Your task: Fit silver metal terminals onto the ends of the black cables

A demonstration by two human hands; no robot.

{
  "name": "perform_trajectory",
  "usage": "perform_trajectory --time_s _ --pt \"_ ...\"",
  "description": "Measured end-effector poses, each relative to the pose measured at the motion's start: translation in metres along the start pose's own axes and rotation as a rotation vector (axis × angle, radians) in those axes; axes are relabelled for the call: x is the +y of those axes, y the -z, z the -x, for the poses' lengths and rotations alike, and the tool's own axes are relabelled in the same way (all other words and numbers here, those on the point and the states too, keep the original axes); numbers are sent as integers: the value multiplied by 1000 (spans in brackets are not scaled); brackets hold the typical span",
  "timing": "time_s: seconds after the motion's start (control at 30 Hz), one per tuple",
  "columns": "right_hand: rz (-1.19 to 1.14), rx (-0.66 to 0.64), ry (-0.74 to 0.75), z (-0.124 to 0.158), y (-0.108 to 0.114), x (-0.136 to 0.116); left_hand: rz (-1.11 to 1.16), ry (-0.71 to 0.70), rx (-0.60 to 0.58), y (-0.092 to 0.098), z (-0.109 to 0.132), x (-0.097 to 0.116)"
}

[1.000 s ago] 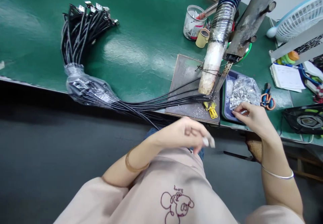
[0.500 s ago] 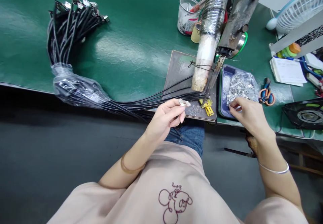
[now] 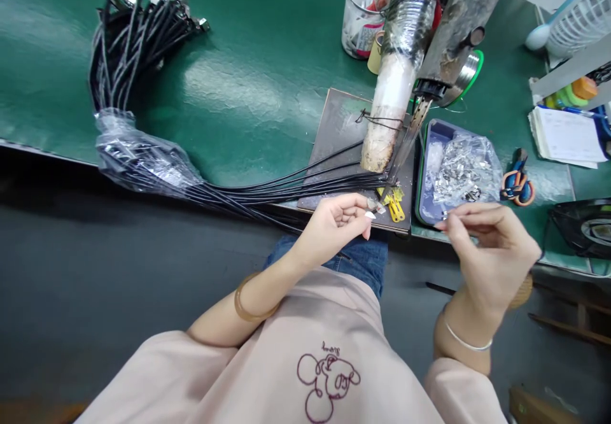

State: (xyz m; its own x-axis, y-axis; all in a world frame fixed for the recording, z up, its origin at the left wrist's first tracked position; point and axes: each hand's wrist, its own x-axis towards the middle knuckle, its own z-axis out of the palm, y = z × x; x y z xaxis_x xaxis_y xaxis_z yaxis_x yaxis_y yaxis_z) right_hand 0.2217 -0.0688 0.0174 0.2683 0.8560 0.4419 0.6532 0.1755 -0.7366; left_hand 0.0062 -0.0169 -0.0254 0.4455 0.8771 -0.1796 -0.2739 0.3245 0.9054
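My left hand (image 3: 338,220) hovers at the near edge of a dark metal plate (image 3: 341,131), its fingers pinched on the end of a black cable with a small metal connector (image 3: 377,205). Several black cables (image 3: 286,190) run from the plate to a bundle (image 3: 138,42) wrapped in clear plastic at the left. My right hand (image 3: 487,246) is raised in front of a blue tray (image 3: 429,156) holding a bag of small metal shells (image 3: 465,166); its fingers are pinched together on something too small to make out.
A soldering iron on a bracket (image 3: 453,35) and a fume hose (image 3: 398,61) hang over the plate. A yellow clip (image 3: 395,206), scissors (image 3: 516,182), a clear cup (image 3: 360,20), a solder spool (image 3: 465,74), a fan (image 3: 580,20) and papers (image 3: 568,134) lie on the green bench (image 3: 238,80).
My left hand rose from my lap to the plate's edge with the connector. My right hand lifted off the tray and drew back toward me.
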Motion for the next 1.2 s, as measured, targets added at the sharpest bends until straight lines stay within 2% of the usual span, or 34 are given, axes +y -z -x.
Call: perform_trajectory --time_s 0.1,0.23,0.37,0.43,0.57,0.67,0.73,0.9,1.13,1.2 --pt "-154 -46 39 13 -22 -11 -58 -16 20 -3 1 1" --pt "-23 3 229 22 -45 -14 -143 -58 19 -6 4 1" --pt "-61 -117 225 26 -51 -15 -285 -68 35 -8 7 -2" --pt "-64 -136 228 27 -50 -14 -350 -83 50 -8 8 -4" --pt "-42 -8 125 27 -47 -10 -371 -125 103 -9 8 -4" --pt "-155 -110 -32 26 -48 -8 -401 -177 127 -8 8 -2" --pt "-221 -181 -84 27 -51 -7 -456 -250 136 -7 9 -3" --pt "-257 -155 -106 28 -57 -7 -632 -473 144 -5 11 -6" --pt "-312 -154 -148 29 -58 -9 -811 -662 113 -2 11 -15" --pt "-273 -139 -124 32 -58 -10 -843 -674 117 -2 12 -17"
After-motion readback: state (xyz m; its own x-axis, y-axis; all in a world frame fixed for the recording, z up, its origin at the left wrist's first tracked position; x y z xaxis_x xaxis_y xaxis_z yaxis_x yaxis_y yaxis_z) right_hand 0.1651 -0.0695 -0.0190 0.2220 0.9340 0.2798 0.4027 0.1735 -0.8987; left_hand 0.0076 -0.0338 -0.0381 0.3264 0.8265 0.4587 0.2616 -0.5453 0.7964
